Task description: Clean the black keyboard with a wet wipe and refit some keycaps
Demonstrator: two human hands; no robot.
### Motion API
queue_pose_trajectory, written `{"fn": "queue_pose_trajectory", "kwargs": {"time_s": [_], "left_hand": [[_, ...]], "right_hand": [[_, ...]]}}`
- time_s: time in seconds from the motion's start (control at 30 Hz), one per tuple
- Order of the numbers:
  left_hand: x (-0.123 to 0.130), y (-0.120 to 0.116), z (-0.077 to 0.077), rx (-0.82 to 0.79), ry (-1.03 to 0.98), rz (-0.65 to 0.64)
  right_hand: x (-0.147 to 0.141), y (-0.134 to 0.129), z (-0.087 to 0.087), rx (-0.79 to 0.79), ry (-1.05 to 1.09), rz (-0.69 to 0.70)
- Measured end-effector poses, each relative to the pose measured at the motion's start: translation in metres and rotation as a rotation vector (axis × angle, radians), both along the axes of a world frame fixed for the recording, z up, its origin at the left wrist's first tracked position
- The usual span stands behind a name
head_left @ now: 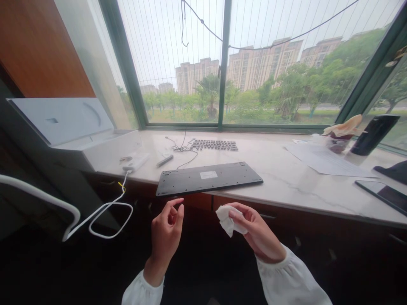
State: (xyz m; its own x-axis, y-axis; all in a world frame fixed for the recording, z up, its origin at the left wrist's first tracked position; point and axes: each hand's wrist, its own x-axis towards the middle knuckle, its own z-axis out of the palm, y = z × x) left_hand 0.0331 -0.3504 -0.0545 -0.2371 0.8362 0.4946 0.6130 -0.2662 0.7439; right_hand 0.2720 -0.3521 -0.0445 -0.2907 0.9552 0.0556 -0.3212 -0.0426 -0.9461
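Observation:
A black keyboard point(187, 180) lies face down along the counter's front edge, with a white label and screw holes on its underside. My right hand point(254, 226), in front of the counter, pinches a crumpled white tissue point(229, 220) between thumb and fingers. Just below the keyboard's left part, my left hand point(167, 224) holds nothing that I can see; its thumb and index finger are a little apart, the other fingers curled. Behind the keyboard are rows of loose dark keycaps point(214, 145). A thin dark cable point(182, 148) lies coiled beside them, and a small grey pen-like tool point(164, 161) rests to the left.
On the left stand an opened white box point(95, 148) and a white power strip point(135, 162) with a thick white cord point(41, 192) hanging. Papers point(327, 161), a black cylinder point(375, 134) and a phone point(386, 195) lie or stand on the right. Windows rise behind the marble counter point(276, 178).

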Motion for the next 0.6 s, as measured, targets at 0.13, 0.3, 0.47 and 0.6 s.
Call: {"fn": "queue_pose_trajectory", "kwargs": {"time_s": [0.13, 0.3, 0.47, 0.6], "left_hand": [[-0.013, 0.001, -0.017, -0.001, 0.037, 0.036], [-0.041, 0.008, -0.026, -0.024, -0.074, 0.174], [-0.060, 0.027, -0.030, -0.060, -0.522, 0.137], [-0.060, 0.043, -0.027, -0.133, -0.654, 0.041]], "right_hand": [[0.005, -0.004, -0.014, 0.048, -0.216, -0.009], [0.021, -0.005, -0.033, 0.121, -0.435, -0.146], [0.025, -0.002, -0.030, 0.277, -0.684, -0.305], [0.009, 0.003, -0.020, 0.531, -1.003, -0.436]]}}
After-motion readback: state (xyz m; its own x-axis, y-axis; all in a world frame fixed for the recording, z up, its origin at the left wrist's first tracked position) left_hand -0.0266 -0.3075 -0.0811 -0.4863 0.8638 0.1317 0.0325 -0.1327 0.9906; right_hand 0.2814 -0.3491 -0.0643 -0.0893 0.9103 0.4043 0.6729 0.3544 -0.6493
